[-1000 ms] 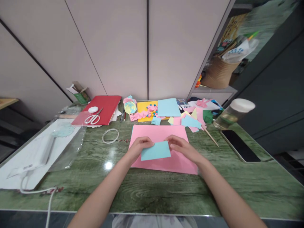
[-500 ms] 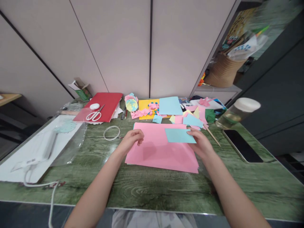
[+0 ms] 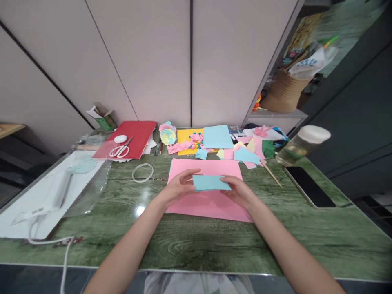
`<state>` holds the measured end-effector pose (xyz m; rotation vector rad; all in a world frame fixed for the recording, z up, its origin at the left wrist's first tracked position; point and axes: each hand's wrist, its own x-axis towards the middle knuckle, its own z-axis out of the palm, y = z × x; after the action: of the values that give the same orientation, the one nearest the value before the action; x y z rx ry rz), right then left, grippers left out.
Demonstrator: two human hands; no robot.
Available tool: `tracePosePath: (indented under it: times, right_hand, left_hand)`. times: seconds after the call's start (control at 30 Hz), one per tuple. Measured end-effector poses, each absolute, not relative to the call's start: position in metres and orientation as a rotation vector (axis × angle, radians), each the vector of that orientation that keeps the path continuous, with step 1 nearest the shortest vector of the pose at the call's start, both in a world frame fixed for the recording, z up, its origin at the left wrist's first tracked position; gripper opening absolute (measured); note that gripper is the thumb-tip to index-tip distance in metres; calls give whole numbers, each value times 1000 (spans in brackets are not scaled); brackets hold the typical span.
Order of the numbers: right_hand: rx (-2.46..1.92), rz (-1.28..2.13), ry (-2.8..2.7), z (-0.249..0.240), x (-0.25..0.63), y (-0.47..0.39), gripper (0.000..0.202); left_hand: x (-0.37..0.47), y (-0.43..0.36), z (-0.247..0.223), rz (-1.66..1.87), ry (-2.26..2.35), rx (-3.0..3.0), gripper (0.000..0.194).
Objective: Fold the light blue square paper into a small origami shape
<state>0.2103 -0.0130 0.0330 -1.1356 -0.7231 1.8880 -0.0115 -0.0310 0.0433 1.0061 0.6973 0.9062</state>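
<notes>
A light blue paper piece [image 3: 211, 183] is held up above the pink sheets [image 3: 205, 206] in the middle of the table. Its right end is pinched between the thumb and fingers of my right hand [image 3: 239, 192]. My left hand [image 3: 180, 185] is at the paper's left end, fingers spread above and beside it; whether it grips the edge is hard to tell. Behind the pink sheets lie a small blue square [image 3: 201, 154], a larger light blue sheet [image 3: 218, 136] and blue, pink and yellow scraps [image 3: 246, 155].
White scissors [image 3: 120, 151] lie on a red folder [image 3: 137, 136] at the back left. A white ring [image 3: 142, 173] is left of the pink sheets. On the right are a wooden stick [image 3: 271, 174], a phone [image 3: 309, 186] and a lidded bottle [image 3: 301, 145].
My right hand has moved left with the blue paper, which now appears narrower. My left hand has moved right to the paper's left end, and its fingers have spread from a curl.
</notes>
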Motion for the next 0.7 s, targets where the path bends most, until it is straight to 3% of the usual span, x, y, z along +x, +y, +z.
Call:
tracePosePath:
  times: [0.53, 0.7]
  right_hand:
    - [-1096, 1801, -919, 29, 209, -14, 19]
    - [-1053, 1793, -1002, 27, 206, -15, 24]
  left_hand:
    - [-4, -29, 36, 926, 805, 1098, 47]
    - [2, -28, 23, 1074, 1056, 1209, 22]
